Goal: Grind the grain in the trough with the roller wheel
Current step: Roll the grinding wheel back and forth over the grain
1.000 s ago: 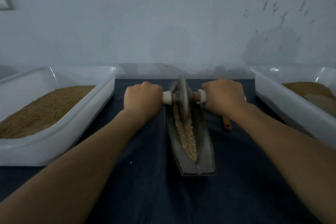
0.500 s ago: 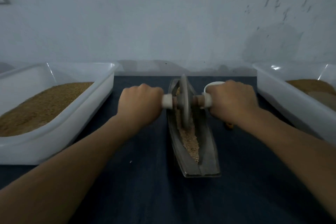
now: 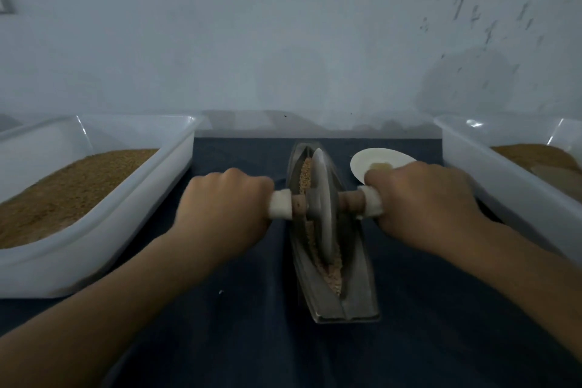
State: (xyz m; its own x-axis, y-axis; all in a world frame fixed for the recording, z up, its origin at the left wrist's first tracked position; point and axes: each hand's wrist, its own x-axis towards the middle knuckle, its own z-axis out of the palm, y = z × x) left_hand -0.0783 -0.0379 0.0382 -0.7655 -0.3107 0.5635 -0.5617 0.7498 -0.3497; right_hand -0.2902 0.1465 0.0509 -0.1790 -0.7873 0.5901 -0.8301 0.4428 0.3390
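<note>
My left fingers (image 3: 248, 189) and right fingers (image 3: 389, 181) clench the roller wheel (image 3: 324, 208), upright between them in the trough (image 3: 359, 287), on grain (image 3: 335, 274). Dark desk (image 3: 252, 340), pale wall (image 3: 283, 41).

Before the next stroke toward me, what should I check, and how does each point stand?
1. Left grip curled round the handle: ok.
2. Right grip curled round the handle's other end: ok.
3. Roller wheel upright in the groove of the trough: ok.
4. Grain lying at the near end, in the wheel's path: ok.
5. White dish apart from the right grip: cannot tell, the hand overlaps it in this view.
</note>
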